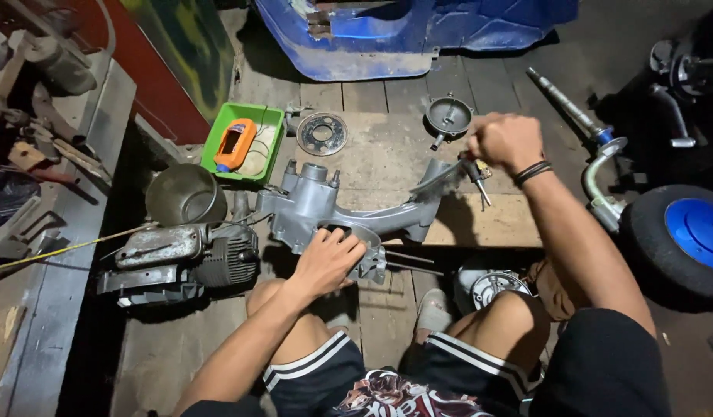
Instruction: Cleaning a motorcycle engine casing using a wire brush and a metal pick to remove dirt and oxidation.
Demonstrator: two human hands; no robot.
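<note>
Left fingers (348,241) curled and pressed down on the round opening of the casing (325,212), left hand (329,259) laid flat over its near rim. Right fingers (487,147) closed tight around a small tool (478,179), right hand (507,141) held above the casing's far arm, tool tip pointed down toward that arm. Black bands worn on the right wrist.

Casing lay across the wooden floor (387,158), between the knees and the blue body panel (403,35). Just left of it, touching or nearly so, sat a finned engine (182,262) with a grey bowl (185,194) behind. Beyond the casing's left end stood a green tray (267,123) with an orange gadget (234,144) inside. Beside the tray lay a ring plate (321,133), and farther right a round cover (448,116), close under the right hand. Off to the right, well apart, lay a shaft (565,104), a bent pipe (599,181) and a tyre (680,239) with a blue hub. Near the right knee rested a drum plate (491,286), partly hidden by the leg. Two thin rods (410,262) stuck out from under the casing toward the right shoe.
</note>
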